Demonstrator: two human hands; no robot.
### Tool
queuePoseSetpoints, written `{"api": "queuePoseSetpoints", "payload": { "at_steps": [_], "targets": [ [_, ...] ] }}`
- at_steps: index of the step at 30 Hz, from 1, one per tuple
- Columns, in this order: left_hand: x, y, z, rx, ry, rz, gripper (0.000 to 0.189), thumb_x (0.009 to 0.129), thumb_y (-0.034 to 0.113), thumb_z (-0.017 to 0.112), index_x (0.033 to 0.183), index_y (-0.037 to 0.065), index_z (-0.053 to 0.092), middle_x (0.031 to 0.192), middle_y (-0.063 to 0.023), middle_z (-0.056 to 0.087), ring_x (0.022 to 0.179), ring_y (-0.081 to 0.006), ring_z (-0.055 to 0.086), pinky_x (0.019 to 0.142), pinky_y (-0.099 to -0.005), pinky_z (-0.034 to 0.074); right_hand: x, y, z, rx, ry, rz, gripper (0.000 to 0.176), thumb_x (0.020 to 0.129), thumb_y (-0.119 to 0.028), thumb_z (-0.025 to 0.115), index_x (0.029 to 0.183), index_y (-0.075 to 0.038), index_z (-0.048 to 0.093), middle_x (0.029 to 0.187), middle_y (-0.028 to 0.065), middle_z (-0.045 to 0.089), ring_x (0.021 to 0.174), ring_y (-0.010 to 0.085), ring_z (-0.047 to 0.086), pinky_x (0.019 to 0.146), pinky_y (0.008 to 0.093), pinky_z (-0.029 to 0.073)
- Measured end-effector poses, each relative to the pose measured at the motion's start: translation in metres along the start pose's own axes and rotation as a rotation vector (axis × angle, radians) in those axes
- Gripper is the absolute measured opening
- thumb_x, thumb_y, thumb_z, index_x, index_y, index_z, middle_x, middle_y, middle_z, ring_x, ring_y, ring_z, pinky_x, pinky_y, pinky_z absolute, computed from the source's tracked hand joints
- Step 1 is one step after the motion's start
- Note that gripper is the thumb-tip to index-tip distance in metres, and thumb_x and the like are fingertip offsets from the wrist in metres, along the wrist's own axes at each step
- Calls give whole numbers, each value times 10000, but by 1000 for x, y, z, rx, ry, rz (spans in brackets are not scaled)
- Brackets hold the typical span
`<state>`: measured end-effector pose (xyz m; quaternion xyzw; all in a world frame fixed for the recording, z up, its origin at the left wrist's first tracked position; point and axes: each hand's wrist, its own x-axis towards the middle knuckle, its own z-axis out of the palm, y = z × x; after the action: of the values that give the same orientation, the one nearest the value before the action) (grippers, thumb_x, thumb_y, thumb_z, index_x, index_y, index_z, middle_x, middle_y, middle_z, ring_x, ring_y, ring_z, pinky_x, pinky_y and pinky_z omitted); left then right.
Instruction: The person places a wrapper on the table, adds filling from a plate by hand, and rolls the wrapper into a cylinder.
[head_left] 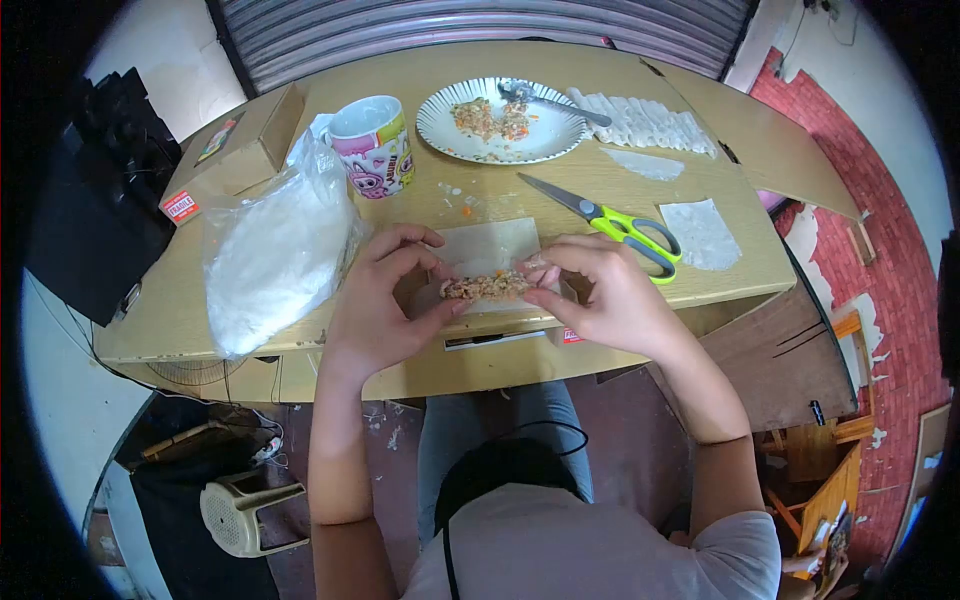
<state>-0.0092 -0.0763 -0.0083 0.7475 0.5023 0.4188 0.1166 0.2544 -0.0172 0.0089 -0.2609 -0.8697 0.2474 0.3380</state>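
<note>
My left hand (385,300) and right hand (610,295) pinch the wrapper (490,248) by its ends, fingertips closed around the filling (485,287). Scissors (610,225) lie at two o'clock, the plate (560,135) at twelve.

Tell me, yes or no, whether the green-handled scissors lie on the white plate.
No, the scissors lie on the table, nearer the person than the plate and apart from its rim.
</note>
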Motion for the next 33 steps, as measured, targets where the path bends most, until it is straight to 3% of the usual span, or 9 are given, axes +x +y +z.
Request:
{"api": "queuePoseSetpoints", "payload": {
  "at_steps": [6, 10, 15, 19, 24, 26, 33],
  "targets": [
    [0, -3, -3, -75, -49, -28, 305, 674, 53, 894, 909, 36, 701, 1214, -123, 651, 1128, -277, 645, 975, -371, 503, 10, 5, -15, 29, -162, 59, 231, 817, 8, 804, 1039, -9, 746, 931, 102, 737, 816, 179, 713, 734, 322, 562],
    [3, 4, -3, -54, -49, -18, 343, 695, 81, 884, 979, 39, 698, 1215, -120, 648, 1129, -291, 641, 982, -383, 507, 24, -1, -27, 36, -249, 56, 262, 823, 18, 788, 1080, -9, 748, 997, 110, 734, 842, 199, 718, 764, 339, 566],
    [4, -2, -4, -53, -72, 53, 393, 712, 112, 873, 1055, 49, 691, 1224, -111, 641, 1130, -304, 639, 995, -401, 508, 43, 11, -30, 3, -471, -154, 353, 839, -38, 794, 1189, -50, 751, 1086, 99, 722, 904, 249, 717, 783, 369, 572],
    [5, -4, -4, -100, -99, 28, 374, 716, 128, 863, 1047, 71, 700, 1225, -93, 643, 1157, -315, 628, 1005, -412, 502, 39, 15, -25, 2, -439, -216, 310, 847, -30, 765, 1157, -35, 743, 1066, 102, 695, 878, 253, 711, 762, 369, 581],
    [2, -2, -4, -56, -111, -5, 337, 726, 140, 855, 1029, 97, 713, 1209, -76, 655, 1164, -307, 627, 1005, -427, 493, 30, 5, -23, -15, -350, -108, 240, 878, -71, 771, 1114, -28, 757, 1057, 100, 700, 890, 263, 710, 739, 364, 584],
    [4, -3, -3, -32, -108, 59, 341, 747, 98, 862, 1048, 38, 712, 1212, -120, 634, 1136, -281, 648, 985, -376, 519, 33, 10, -21, 5, -347, -146, 236, 878, -73, 774, 1109, -30, 759, 1048, 100, 701, 884, 259, 710, 743, 364, 584],
    [3, -6, -1, -5, -79, 93, 317, 753, 96, 860, 1040, 47, 733, 1200, -114, 645, 1112, -273, 657, 982, -383, 525, 42, 7, -25, -11, -317, -113, 210, 867, -94, 802, 1070, -50, 781, 1003, 80, 728, 847, 208, 700, 750, 333, 571]
  ]
}}
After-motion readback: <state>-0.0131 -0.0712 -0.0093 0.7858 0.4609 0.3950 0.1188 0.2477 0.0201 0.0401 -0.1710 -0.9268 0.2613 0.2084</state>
